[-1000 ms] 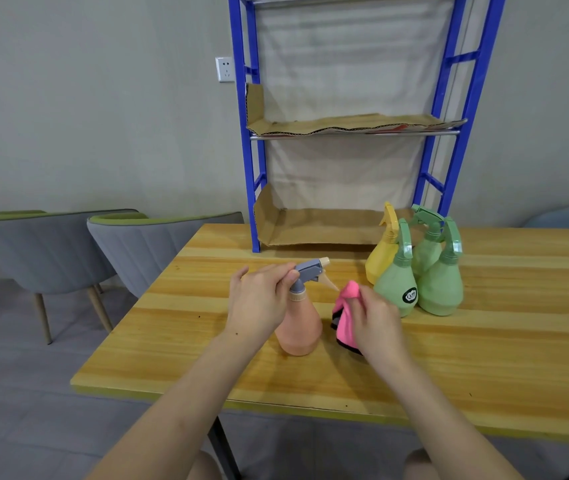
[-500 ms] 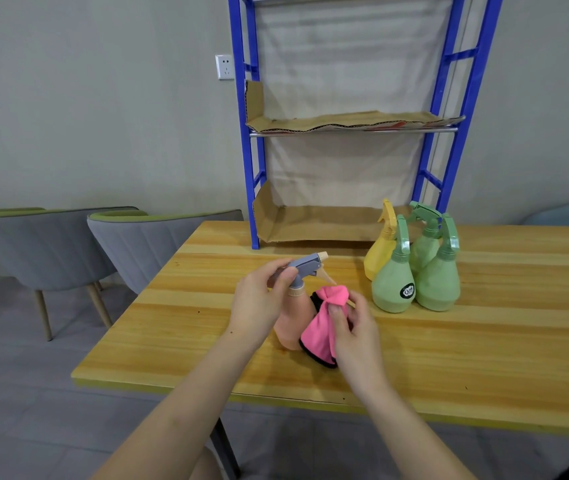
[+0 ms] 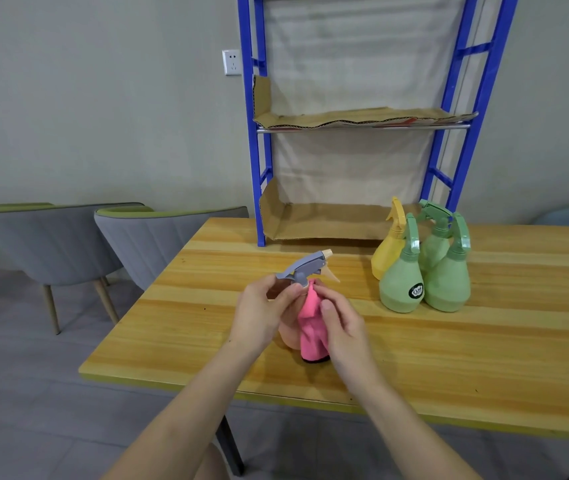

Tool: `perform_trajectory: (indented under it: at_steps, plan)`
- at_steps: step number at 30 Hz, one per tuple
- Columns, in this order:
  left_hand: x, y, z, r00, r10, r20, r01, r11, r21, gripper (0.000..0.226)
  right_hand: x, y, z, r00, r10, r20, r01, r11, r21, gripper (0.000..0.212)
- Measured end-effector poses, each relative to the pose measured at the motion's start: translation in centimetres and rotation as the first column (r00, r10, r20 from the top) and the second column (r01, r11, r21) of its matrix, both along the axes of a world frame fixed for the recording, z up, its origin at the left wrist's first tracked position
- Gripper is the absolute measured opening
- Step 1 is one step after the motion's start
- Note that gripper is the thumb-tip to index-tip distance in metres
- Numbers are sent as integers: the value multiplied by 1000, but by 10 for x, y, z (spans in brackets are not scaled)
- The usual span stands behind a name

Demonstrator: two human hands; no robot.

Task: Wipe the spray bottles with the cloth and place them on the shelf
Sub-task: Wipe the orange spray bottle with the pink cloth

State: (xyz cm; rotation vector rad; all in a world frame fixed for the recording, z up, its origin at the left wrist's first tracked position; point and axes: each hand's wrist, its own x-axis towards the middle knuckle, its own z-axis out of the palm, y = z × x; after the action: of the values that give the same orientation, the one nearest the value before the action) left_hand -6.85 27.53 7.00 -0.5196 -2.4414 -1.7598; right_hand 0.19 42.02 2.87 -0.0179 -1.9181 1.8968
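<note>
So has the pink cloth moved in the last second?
Yes: the pink cloth has gone left, away from the front green bottle, onto the peach bottle.

Shelf (image 3: 263,202) stands at table's (image 3: 484,358) far edge. Four-bottle cluster (image 3: 430,251) sits just before it, toward the right. Fifth bottle (image 3: 305,268) is left of cluster, nearer front edge, with cloth (image 3: 310,317) against its right side. Chairs (image 3: 151,244) stand beyond left edge.

Five spray bottles: one peach bottle (image 3: 288,339), one yellow bottle (image 3: 389,255), three green: labelled green bottle (image 3: 400,289), unlabelled green bottle (image 3: 448,286), rear green bottle (image 3: 434,242). One pink cloth (image 3: 310,323). One blue shelf (image 3: 263,168). Two grey chairs: near chair (image 3: 158,239), far chair (image 3: 34,239). One wall socket (image 3: 232,62).
</note>
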Motion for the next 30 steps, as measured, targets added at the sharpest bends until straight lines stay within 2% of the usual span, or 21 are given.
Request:
perform_trajectory:
  at_steps: [2,5,7,11,14,18,21,28,30]
  plan:
    - [0,-1,0,1000,-14,2,14,1000,-15,9,-5,-1,1,1000,7,5,-8,998,56,33]
    - [0,-1,-1,1000,-7,-15,6,999,-40,31,-14,3,-3,998,-27,56,15,978,207,44]
    - [-1,-1,-4,1000,4,-29,-5,999,-52,37,-13,8,-8,995,-24,99,-2,966,258,46]
    - [-1,2,-7,996,48,-74,-52,997,-60,16,-1,20,-22,985,-99,144,39,927,373,47]
    - [-1,3,-7,994,56,-93,-64,994,-83,14,0,20,-22,978,-141,153,69,913,401,49]
    - [-1,3,-7,994,48,-96,-57,994,-96,15,-3,-1,-6,988,-144,51,115,921,373,53]
    - [-2,1,-6,996,40,-85,-48,995,-83,18,-8,-5,-3,984,-175,26,148,897,416,56]
    - [-2,4,-10,993,71,-95,-80,992,-97,22,12,13,-17,949,-241,202,62,774,630,60]
    - [-1,5,-10,992,78,-98,-88,991,-104,24,12,14,-11,941,-245,236,38,765,643,61]
